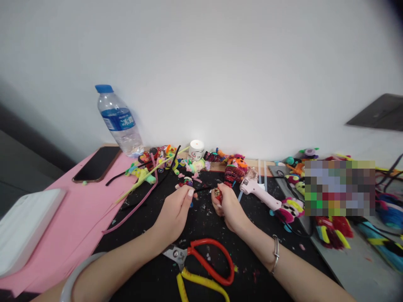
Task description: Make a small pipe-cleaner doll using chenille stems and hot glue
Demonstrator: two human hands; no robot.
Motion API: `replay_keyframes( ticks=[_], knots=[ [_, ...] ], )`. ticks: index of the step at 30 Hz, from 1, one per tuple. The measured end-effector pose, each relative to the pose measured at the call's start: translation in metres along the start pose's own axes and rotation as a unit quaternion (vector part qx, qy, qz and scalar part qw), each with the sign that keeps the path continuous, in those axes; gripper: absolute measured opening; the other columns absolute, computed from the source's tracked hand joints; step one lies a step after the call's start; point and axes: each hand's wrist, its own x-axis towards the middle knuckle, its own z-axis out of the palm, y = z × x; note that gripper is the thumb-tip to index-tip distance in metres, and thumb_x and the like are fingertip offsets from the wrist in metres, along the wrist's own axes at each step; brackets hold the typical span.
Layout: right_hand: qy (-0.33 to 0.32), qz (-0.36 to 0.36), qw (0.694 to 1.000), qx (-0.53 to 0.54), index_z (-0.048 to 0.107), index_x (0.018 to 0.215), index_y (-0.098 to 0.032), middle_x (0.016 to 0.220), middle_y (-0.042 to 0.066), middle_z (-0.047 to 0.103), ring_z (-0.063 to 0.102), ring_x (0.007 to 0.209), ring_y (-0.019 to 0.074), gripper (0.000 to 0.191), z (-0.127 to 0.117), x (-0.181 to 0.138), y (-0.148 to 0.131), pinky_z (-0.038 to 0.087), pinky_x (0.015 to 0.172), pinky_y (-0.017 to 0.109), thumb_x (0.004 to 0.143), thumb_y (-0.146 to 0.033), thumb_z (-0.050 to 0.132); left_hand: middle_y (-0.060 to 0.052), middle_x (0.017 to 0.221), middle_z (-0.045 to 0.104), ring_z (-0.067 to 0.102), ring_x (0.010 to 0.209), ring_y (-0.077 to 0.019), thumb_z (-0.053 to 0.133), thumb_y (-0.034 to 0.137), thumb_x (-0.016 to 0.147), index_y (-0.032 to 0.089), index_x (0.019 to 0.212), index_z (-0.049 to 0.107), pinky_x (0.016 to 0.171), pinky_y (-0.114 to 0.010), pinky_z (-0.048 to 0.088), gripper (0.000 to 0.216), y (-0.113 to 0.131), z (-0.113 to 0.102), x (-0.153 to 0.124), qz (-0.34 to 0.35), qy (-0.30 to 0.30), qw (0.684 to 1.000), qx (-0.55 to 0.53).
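My left hand (176, 212) is closed, its thumb pressed on the fingers. A thin black pipe cleaner (203, 189) stretches from its fingertips toward my right hand (231, 209). That hand is curled shut around a small red and gold piece (218, 194), most of it hidden by the fingers. Just behind my left fingertips is a small multicoloured pipe-cleaner figure (188, 181); whether I touch it I cannot tell. Scissors (208, 260) with one red and one yellow handle lie below my hands on the black mat (132, 256).
A pale pink glue gun (262, 195) lies right of my right hand. Several fuzzy dolls (236, 167) line the wall beside a white paper cup (197, 150). At left are a water bottle (118, 121), a phone (97, 163), pink sheets (78, 201) and a white box (30, 228).
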Motion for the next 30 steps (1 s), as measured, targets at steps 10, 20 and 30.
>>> replay_keyframes(
  ticks=[10, 20, 30],
  knots=[
    [-0.001, -0.011, 0.999, -0.03, 0.034, 0.043, -0.023, 0.039, -0.005, 0.026, 0.019, 0.036, 0.0097, 0.05, -0.0013, -0.0004, 0.0, 0.016, 0.04, 0.027, 0.091, -0.035, 0.027, 0.003, 0.066, 0.046, 0.044, 0.062, -0.012, 0.032, 0.026, 0.094, 0.019, 0.073, 0.044, 0.061, -0.024, 0.033, 0.025, -0.0012, 0.0015, -0.0005, 0.016, -0.012, 1.0, 0.004],
    [0.0, -0.015, 0.999, -0.044, 0.033, 0.043, -0.023, 0.039, -0.005, 0.026, 0.019, 0.036, 0.0101, 0.05, -0.0006, -0.0003, -0.0016, 0.016, 0.041, 0.027, 0.092, -0.032, 0.025, 0.003, 0.066, 0.048, 0.046, 0.062, -0.012, 0.035, 0.025, 0.093, 0.019, 0.078, 0.047, 0.062, -0.023, 0.035, 0.02, -0.0017, 0.0002, -0.0019, 0.027, -0.005, 1.0, 0.007],
    [0.006, -0.019, 0.998, -0.054, 0.032, 0.043, -0.023, 0.038, -0.006, 0.026, 0.02, 0.035, 0.0092, 0.05, 0.0002, 0.0, -0.0025, 0.017, 0.038, 0.025, 0.092, -0.03, 0.023, 0.003, 0.065, 0.049, 0.046, 0.06, -0.0109, 0.036, 0.024, 0.092, 0.018, 0.078, 0.048, 0.061, -0.021, 0.035, 0.019, -0.001, -0.0005, -0.0031, 0.04, 0.007, 0.999, 0.016]
  ],
)
